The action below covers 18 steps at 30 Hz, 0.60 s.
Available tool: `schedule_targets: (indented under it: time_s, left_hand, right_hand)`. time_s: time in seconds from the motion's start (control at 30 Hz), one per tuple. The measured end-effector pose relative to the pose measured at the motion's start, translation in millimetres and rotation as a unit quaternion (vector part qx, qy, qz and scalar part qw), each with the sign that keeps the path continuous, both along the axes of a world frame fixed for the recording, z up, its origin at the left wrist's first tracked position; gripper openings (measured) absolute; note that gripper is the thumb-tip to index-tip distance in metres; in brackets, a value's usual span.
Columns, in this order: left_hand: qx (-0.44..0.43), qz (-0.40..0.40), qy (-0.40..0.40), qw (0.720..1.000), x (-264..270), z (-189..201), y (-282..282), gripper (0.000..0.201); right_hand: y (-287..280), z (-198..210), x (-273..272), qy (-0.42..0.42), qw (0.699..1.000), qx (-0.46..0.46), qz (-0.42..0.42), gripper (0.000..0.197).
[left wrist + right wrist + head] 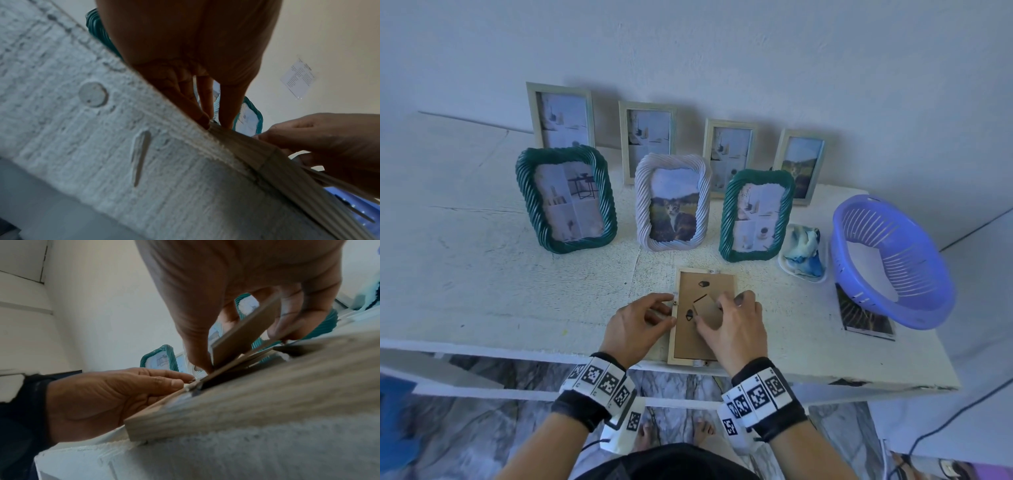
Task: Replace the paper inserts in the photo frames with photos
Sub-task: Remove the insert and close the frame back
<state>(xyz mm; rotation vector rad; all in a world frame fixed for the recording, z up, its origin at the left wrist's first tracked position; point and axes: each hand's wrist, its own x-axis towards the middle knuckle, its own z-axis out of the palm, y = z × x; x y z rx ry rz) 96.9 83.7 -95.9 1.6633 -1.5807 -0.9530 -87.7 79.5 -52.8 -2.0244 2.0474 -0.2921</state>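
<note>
A light wooden photo frame (686, 344) lies face down near the table's front edge, its brown backing board up. My right hand (709, 308) pinches the backing's brown stand flap (244, 334) between thumb and fingers. In the right wrist view the flap and the backing's left edge tilt up out of the frame (205, 418). My left hand (666, 310) lies beside the frame with nearly straight fingers. Its fingertips (205, 120) press on the left rail (257, 154) near a small tab. A stack of photos (866, 318) lies at the right, partly under the basket.
A purple plastic basket (893, 263) sits tilted at the right. Beside it stands a white dish with a blue-white cloth (804, 253). Two green frames (566, 200) (756, 216) and a white one with a cat photo (673, 202) stand behind, with several wooden frames against the wall.
</note>
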Motion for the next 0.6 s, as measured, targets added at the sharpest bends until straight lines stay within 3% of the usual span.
schedule_targets:
  time_s: [0.2, 0.47, 0.6]
  left_hand:
    - [-0.005, 0.001, -0.003, 1.0, -1.1, 0.2, 0.5, 0.034]
    - [-0.007, 0.001, 0.001, 1.0, -0.6, -0.5, 0.0, 0.034]
    - [-0.006, 0.003, -0.003, 1.0, -0.4, -0.2, -0.2, 0.034]
  right_hand:
    - [-3.8, 0.6, 0.1, -0.03, 0.999, 0.01, -0.031, 0.046]
    - [-1.5, -14.9, -4.1, 0.048, 0.998, -0.043, 0.009, 0.048]
    - [-2.3, -16.9, -7.8, 0.049, 0.998, -0.033, 0.028, 0.05]
